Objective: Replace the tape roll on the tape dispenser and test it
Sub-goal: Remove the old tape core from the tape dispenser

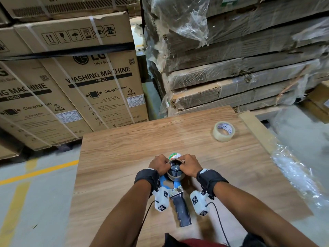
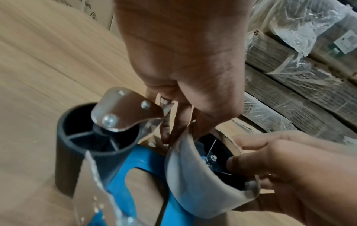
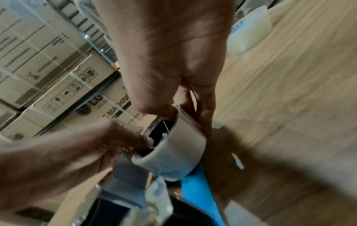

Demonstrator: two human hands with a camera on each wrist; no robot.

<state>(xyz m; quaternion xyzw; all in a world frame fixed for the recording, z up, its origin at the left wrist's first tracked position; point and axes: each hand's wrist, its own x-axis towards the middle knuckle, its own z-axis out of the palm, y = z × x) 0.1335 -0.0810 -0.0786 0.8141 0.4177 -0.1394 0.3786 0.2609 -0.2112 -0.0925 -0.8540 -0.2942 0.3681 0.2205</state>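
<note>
We find both hands gripping the spent cardboard core on the tape dispenser, which lies at the near middle of the worktop: left hand, right hand. We advise an even, straight pull off the hub. The new tape roll waits far right. The cartons read "LG", "WASHING MACHINE", "FRONT", "CAUTION".

Tape dispenser lies on desk, lower centre of frame, handle toward lower edge. Old core on dispenser's hub, left hand at its left, right hand at its right. New tape roll on desk, centre right, well apart. Boxes upper left behind desk; wrapped cardboard stack upper right.
</note>
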